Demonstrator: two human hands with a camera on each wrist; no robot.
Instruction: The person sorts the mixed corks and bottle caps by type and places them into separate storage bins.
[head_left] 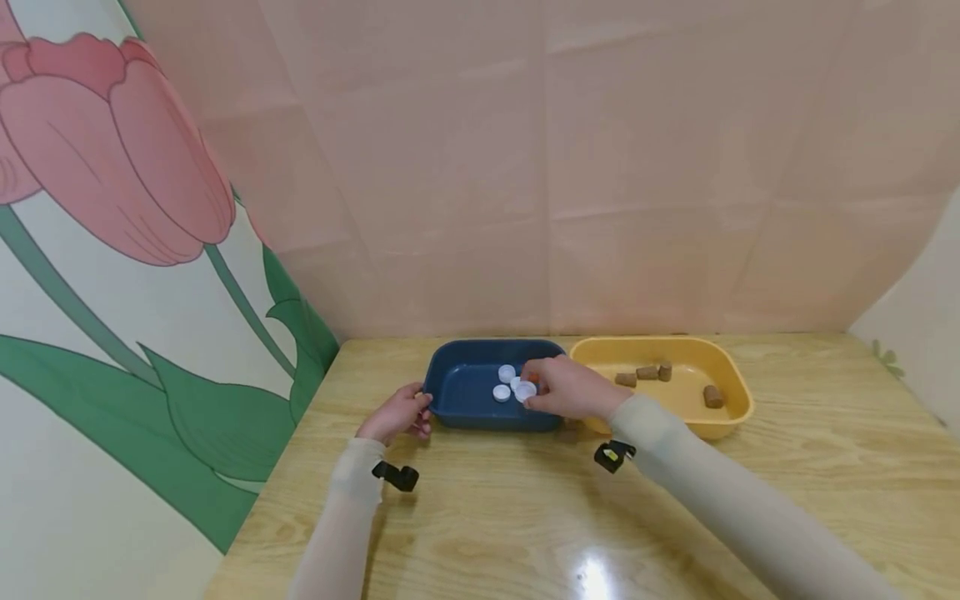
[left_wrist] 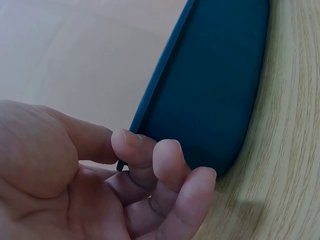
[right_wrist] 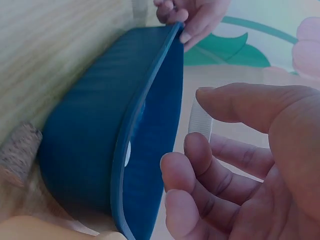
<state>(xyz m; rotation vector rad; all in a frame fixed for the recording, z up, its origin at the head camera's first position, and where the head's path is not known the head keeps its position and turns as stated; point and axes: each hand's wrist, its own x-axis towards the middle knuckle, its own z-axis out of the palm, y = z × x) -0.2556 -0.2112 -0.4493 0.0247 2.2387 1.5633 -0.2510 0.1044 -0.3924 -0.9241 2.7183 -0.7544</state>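
Observation:
On the wooden table stands a dark blue plastic bin (head_left: 465,420). My left hand (head_left: 399,415) grips its left rim, and in the left wrist view the thumb and curled fingers (left_wrist: 167,162) meet at the edge. Over the bin's right part, my right hand (head_left: 572,388) pinches a white ribbed bottle cap (right_wrist: 200,120) between thumb and fingers. Several white caps (head_left: 501,392) lie on the bin floor below. A small orange-red piece (head_left: 534,377) shows next to the right fingers, partly hidden.
A yellow bin (head_left: 738,392) stands to the right of the blue one, holding several brown corks (head_left: 713,397). Another cork (right_wrist: 20,152) lies near the blue bin's outer wall in the right wrist view. Behind the table hangs a pinkish sheet (head_left: 450,208).

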